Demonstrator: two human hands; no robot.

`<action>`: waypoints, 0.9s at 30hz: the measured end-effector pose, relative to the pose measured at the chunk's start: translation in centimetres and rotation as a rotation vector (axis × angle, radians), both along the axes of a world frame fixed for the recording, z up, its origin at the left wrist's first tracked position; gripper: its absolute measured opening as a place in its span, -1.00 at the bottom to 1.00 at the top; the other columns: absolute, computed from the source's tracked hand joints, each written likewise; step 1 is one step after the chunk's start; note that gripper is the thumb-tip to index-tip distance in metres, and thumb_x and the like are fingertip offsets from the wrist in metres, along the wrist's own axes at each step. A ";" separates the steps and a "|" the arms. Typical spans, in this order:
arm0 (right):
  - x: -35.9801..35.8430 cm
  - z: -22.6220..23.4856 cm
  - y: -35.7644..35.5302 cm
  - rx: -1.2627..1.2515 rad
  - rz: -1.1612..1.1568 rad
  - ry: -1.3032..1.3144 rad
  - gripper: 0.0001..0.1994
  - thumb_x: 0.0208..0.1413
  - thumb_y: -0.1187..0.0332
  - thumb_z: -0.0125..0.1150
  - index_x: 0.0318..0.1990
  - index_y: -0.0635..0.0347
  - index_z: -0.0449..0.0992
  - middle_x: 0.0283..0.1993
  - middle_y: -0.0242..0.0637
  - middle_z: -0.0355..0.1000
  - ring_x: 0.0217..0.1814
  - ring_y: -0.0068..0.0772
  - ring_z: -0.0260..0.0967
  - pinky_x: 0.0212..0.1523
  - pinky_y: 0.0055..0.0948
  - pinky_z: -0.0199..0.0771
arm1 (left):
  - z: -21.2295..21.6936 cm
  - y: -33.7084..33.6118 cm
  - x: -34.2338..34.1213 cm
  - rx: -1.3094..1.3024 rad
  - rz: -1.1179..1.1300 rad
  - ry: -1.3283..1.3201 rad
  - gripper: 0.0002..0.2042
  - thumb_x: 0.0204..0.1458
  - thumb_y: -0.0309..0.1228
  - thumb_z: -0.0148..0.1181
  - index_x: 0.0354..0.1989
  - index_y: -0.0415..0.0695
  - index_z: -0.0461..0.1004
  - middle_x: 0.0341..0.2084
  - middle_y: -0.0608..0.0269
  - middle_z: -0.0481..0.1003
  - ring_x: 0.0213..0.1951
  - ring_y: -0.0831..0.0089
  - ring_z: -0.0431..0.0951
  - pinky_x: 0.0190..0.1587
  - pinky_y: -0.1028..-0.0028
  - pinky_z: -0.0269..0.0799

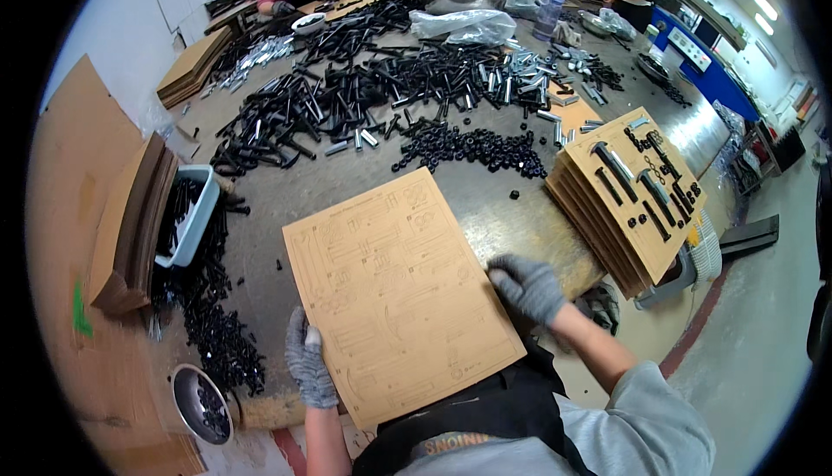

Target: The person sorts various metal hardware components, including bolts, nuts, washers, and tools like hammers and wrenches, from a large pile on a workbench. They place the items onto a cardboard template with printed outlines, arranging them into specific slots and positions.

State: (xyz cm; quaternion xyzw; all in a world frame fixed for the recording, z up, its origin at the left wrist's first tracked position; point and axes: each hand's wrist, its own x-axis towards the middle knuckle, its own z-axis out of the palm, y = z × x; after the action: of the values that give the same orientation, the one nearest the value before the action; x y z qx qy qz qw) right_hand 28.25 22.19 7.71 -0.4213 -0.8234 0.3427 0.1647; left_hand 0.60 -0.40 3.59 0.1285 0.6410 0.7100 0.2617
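A tan cardboard sheet point(394, 290) printed with outlines of hardware lies tilted in front of me, its near end against my dark apron. My left hand point(309, 361), in a grey glove, grips its left edge, thumb on top and the other fingers hidden beneath. At the opposite edge, my right hand point(529, 289), also gloved, is closed with its fingertips on the board's rim. Beyond the sheet's far corner lie many black nuts point(472, 148). Behind them spreads a large heap of black bolts point(347, 90), with silver sleeves point(520, 73) mixed in.
At right stands a stack of boards point(598, 224), the top one carrying bolts and nuts. On the left are a light-blue bin point(201, 216), small black screws point(217, 329), a metal bowl point(203, 402) and stacked cardboard point(130, 224). Other people work across the metal table point(537, 233).
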 end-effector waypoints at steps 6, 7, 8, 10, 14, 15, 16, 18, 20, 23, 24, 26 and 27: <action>-6.7 -0.8 13.1 0.291 0.017 -0.051 -0.74 0.13 0.16 0.10 -0.12 0.05 0.52 -0.22 -0.07 0.52 -0.16 0.03 0.47 -0.12 -0.14 0.44 | -3.1 -0.6 -0.3 -0.335 -0.087 0.652 -0.53 0.05 -0.64 -0.04 0.21 -0.33 0.23 0.17 0.02 0.30 0.20 0.26 0.30 0.28 0.31 0.14; -8.0 -0.7 14.1 0.444 0.053 -0.150 -0.74 0.12 0.15 0.09 -0.14 0.06 0.52 -0.22 -0.06 0.52 -0.18 0.02 0.47 -0.15 -0.13 0.45 | -3.4 -0.9 -0.3 -0.416 -0.103 0.755 -0.52 0.04 -0.67 -0.07 0.22 -0.33 0.22 0.19 0.01 0.29 0.22 0.25 0.28 0.29 0.32 0.11; -8.6 -0.6 14.3 0.418 0.078 -0.135 -0.73 0.11 0.15 0.08 -0.15 0.08 0.52 -0.23 -0.06 0.51 -0.18 0.03 0.47 -0.16 -0.12 0.45 | -3.5 -1.0 -0.3 -0.478 -0.117 0.809 -0.50 0.04 -0.69 -0.09 0.24 -0.32 0.20 0.21 0.00 0.28 0.25 0.24 0.25 0.32 0.34 0.05; -8.1 -1.7 14.4 0.438 0.123 -0.100 -0.75 0.10 0.22 0.09 -0.15 0.11 0.52 -0.25 -0.04 0.51 -0.18 0.04 0.46 -0.17 -0.12 0.45 | -3.1 -0.9 0.2 -0.483 -0.059 0.725 -0.50 0.04 -0.69 -0.09 0.24 -0.32 0.20 0.21 0.00 0.28 0.24 0.25 0.26 0.32 0.34 0.06; -2.6 -0.9 8.6 0.320 0.049 -0.101 -0.73 0.13 0.26 0.10 -0.09 0.18 0.52 -0.06 -0.05 0.48 -0.03 -0.02 0.44 -0.03 -0.20 0.43 | -1.3 -1.8 -0.5 -0.400 -0.058 0.385 -0.50 0.07 -0.64 -0.01 0.25 -0.33 0.16 0.16 -0.02 0.33 0.16 0.26 0.33 0.23 0.35 0.21; -0.7 -1.8 6.6 0.400 0.078 -0.097 -0.71 0.14 0.24 0.07 -0.06 0.19 0.51 0.00 -0.04 0.45 0.05 -0.01 0.38 0.05 -0.17 0.37 | -1.0 -2.1 -1.1 -0.343 -0.061 0.238 -0.49 0.08 -0.62 0.02 0.25 -0.33 0.15 0.14 -0.02 0.34 0.14 0.26 0.35 0.20 0.35 0.24; 1.2 -2.5 4.4 0.483 0.104 -0.098 -0.68 0.15 0.22 0.04 -0.04 0.20 0.51 0.06 -0.03 0.42 0.13 0.01 0.33 0.13 -0.14 0.30 | 0.1 -2.1 -1.6 -0.385 -0.139 0.254 -0.45 0.10 -0.51 0.10 0.27 -0.33 0.11 0.10 -0.02 0.38 0.10 0.27 0.38 0.15 0.37 0.30; 3.2 -3.7 0.7 0.500 0.133 -0.120 -0.60 0.16 0.15 -0.02 0.01 0.22 0.48 0.17 -0.02 0.34 0.28 0.04 0.17 0.29 -0.05 0.08 | 0.7 -1.5 -2.7 -0.420 -0.223 0.213 -0.44 0.11 -0.46 0.12 0.27 -0.33 0.11 0.09 -0.02 0.39 0.09 0.28 0.39 0.14 0.37 0.31; 2.2 -4.1 -0.9 0.459 0.140 -0.143 -0.51 0.16 0.10 -0.08 0.12 0.26 0.41 0.25 -0.04 0.26 0.38 0.01 0.05 0.38 -0.01 -0.12 | 2.1 -1.4 -2.3 -0.424 -0.271 0.193 -0.45 0.07 -0.38 0.18 0.21 -0.33 0.21 0.03 0.02 0.42 0.04 0.31 0.41 0.11 0.39 0.33; 1.3 -4.8 0.0 0.390 0.227 -0.105 -0.50 0.16 0.08 -0.10 0.13 0.25 0.40 0.28 -0.06 0.25 0.41 -0.06 0.02 0.40 -0.03 -0.19 | 1.4 -2.0 -3.4 -0.301 -0.372 -0.040 -0.44 -0.02 -0.37 0.26 0.16 -0.31 0.28 -0.05 0.10 0.46 -0.05 0.33 0.45 0.04 0.36 0.37; 1.3 -4.8 0.3 0.369 0.266 -0.142 -0.50 0.16 0.09 -0.09 0.14 0.23 0.39 0.29 -0.08 0.23 0.42 -0.11 0.02 0.41 -0.04 -0.20 | 1.2 -2.4 -4.3 -0.246 -0.333 -0.131 -0.46 -0.07 -0.34 0.29 0.10 -0.30 0.35 -0.10 0.13 0.48 -0.07 0.34 0.46 0.04 0.33 0.38; 1.3 -4.3 0.2 0.304 0.312 -0.128 -0.50 0.17 0.08 -0.09 0.15 0.21 0.39 0.31 -0.08 0.21 0.43 -0.12 -0.01 0.41 -0.03 -0.24 | 2.2 -3.3 -5.5 -0.180 -0.290 -0.137 -0.39 -0.12 -0.26 0.31 0.11 -0.32 0.33 -0.07 0.09 0.47 -0.07 0.29 0.49 0.05 0.32 0.41; 1.3 -4.3 0.1 0.269 0.335 -0.122 -0.50 0.17 0.08 -0.09 0.16 0.19 0.38 0.31 -0.08 0.20 0.44 -0.12 -0.03 0.42 -0.03 -0.25 | 3.7 -3.4 -5.3 -0.135 -0.266 -0.124 -0.38 -0.12 -0.24 0.30 0.12 -0.32 0.32 -0.05 0.08 0.46 -0.06 0.26 0.50 0.05 0.31 0.42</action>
State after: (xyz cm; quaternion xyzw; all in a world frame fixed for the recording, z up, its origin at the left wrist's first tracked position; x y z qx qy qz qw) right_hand 29.53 22.28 3.44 -0.2730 -0.9285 0.2264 0.1102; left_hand -4.66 -3.84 7.28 0.1503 0.6472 0.6311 0.4004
